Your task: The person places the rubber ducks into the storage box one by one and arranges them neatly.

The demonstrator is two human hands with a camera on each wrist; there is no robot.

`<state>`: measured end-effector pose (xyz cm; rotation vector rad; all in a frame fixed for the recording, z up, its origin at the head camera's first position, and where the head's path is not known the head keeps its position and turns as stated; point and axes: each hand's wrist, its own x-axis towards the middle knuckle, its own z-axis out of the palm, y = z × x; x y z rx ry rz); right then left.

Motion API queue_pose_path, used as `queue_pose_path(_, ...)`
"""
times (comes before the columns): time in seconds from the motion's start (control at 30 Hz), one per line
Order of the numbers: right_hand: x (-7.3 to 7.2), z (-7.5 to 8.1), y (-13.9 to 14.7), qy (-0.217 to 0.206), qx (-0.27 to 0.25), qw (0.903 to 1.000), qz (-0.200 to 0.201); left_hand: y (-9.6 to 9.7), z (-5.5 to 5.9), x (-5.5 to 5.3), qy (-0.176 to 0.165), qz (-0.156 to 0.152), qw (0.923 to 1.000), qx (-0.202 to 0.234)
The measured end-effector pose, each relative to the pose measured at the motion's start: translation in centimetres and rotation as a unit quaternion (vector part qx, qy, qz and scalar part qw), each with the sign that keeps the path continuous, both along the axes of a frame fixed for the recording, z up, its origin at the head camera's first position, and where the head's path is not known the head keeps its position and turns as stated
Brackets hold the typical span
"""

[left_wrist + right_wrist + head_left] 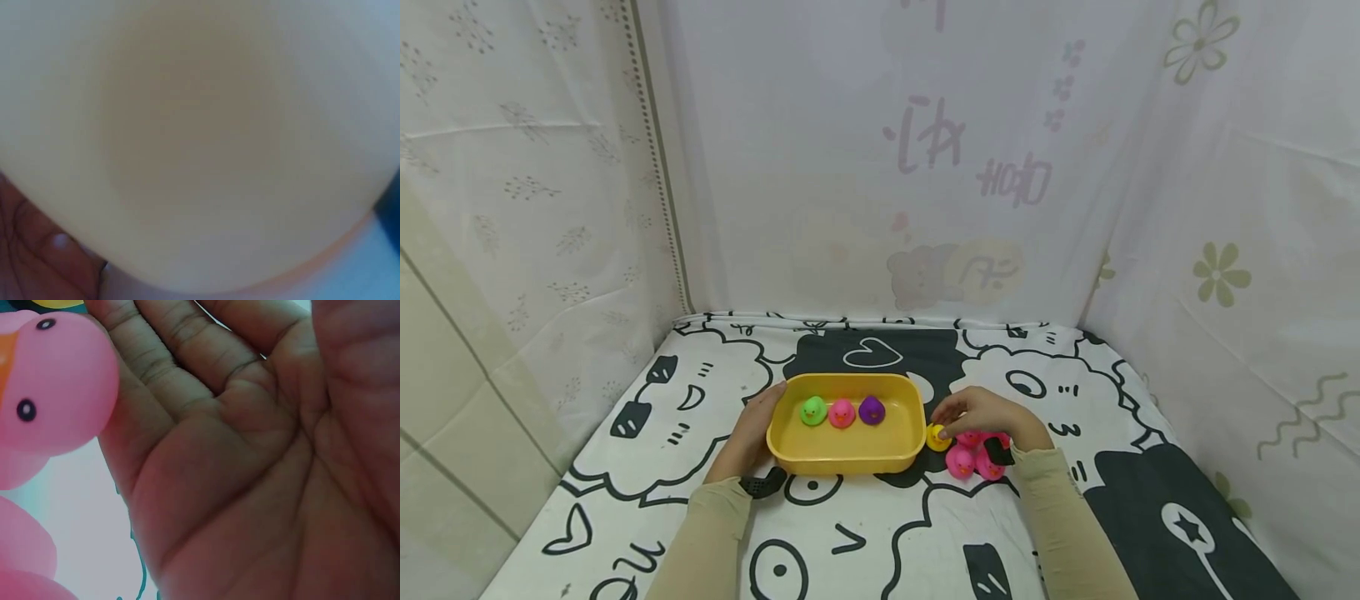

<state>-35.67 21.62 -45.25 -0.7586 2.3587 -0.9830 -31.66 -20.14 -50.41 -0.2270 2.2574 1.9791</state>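
Note:
My left hand [755, 429] holds the left side of a yellow plastic basin [850, 463], thumb at its rim. In the left wrist view, the blurred basin wall [200, 150] fills most of the picture, with part of the palm [44, 250] at lower left. Inside the basin stand a green rubber duck [813, 411], a pink rubber duck [842, 413] and a purple rubber duck [872, 410] in a row. Just outside its right wall, my right hand [981, 412] pinches a yellow rubber duck [937, 438] between thumb and fingers.
Several pink rubber ducks [960, 462] cluster under and in front of the right hand; one pink duck [69, 381] lies beside its palm. The surface wears a black-and-white cartoon cloth [850, 542]. Pale printed curtains [820, 167] hang behind and at the sides.

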Motion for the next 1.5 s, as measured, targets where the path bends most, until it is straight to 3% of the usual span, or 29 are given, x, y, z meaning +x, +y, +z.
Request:
queue_pose_path(0.7, 0.25, -0.22, -0.45, -0.028, 0.01, 0.9994, -0.02, 0.03, 0.01, 0.14, 0.007, -0.005, 0.9999, -0.009)
queue_pose_path(1.5, 0.35, -0.04, -0.7, -0.001, 0.03, 0.9994, -0.018, 0.04, 0.16, 0.09, 0.0, -0.003, 1.0, -0.008)
